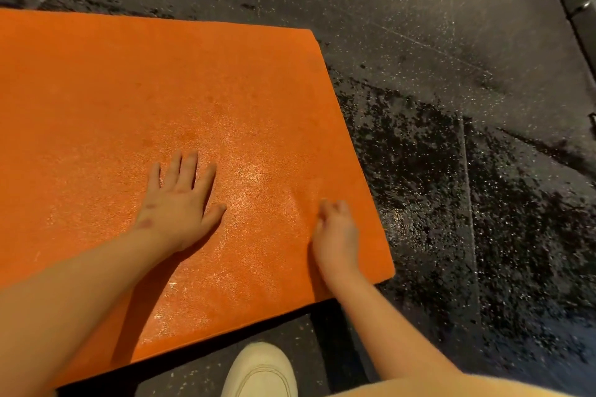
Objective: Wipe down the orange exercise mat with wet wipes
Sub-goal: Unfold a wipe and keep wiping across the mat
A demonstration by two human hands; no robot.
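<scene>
**Pressing my left hand [179, 203] flat on the orange mat [161, 80]**

My left hand lies palm down on the mat, fingers straight and spread, thumb out to the right. My right hand [335, 232] sits to its right, close to the mat's right edge, with its fingers curled down and the tips on the surface. It is blurred, and I cannot tell whether it pinches anything. The two hands are apart, and the mat glistens between and around them.

The mat lies flat on the dark speckled floor [451, 42] and runs out of view to the left. Its near right corner is just right of my right wrist. Patches of the floor to the right of the mat shine. My pale shoe [261, 371] stands on the floor just nearer than the mat's near edge, and a strip of yellow cloth [451, 388] shows at the near right.
</scene>
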